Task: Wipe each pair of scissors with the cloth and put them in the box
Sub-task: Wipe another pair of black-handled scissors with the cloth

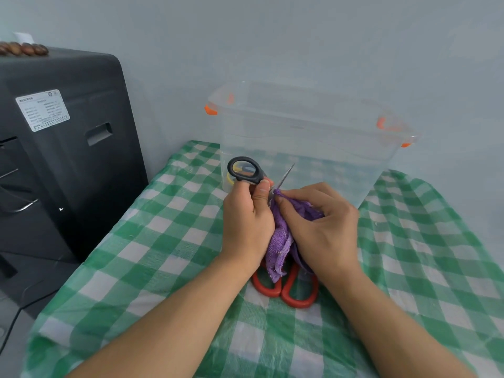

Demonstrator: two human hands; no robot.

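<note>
1. Your left hand [246, 214] grips the black scissors [245, 171] by the handle, thumb pressed near the pivot, with the handle loop standing up above your fist.
2. The blade [286, 177] points up and to the right, its tip in front of the box wall.
3. Your right hand [320, 227] pinches the purple cloth [281, 241] against the blade base, fingers curled round the fabric.
4. The cloth hangs down between your two hands, its lower edge over the red scissors [289, 289].
5. The red scissors lie flat on the checked tablecloth [163, 255] under your wrists, only the handles showing.
6. The clear box [308, 132] stands just behind your hands, lid off, orange clips at its corners.
7. Something yellow [230, 178] shows through the box wall at its near left corner; you cannot tell what it is.
8. A black appliance [68, 145] stands to the left of the table.
</note>
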